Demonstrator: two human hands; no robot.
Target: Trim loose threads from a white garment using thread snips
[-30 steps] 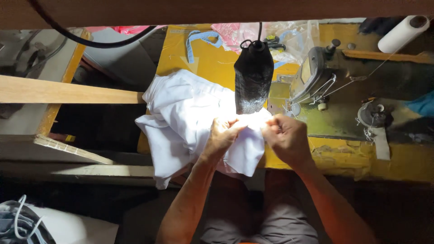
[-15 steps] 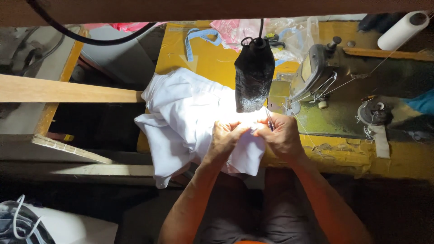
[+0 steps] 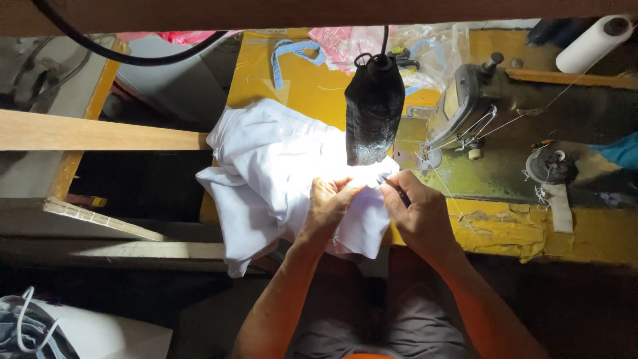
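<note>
Barely shifted, left hand [image 3: 330, 204] grips white cloth [image 3: 279, 166]; right hand [image 3: 419, 213] pinches a small dark tool [image 3: 396, 191].

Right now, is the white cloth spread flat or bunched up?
Bunched up: the white cloth lies in folds on the yellow table.

Plain white crumpled cloth [image 3: 279, 173]; worn yellow wooden tabletop [image 3: 312, 86]; black fabric-wrapped hanging lamp [image 3: 373, 113]; grey-green metal sewing machine [image 3: 465, 106]; light blue fabric strap [image 3: 292, 53]; white thread roll [image 3: 591, 43]; pink plastic bag [image 3: 339, 40].
</note>
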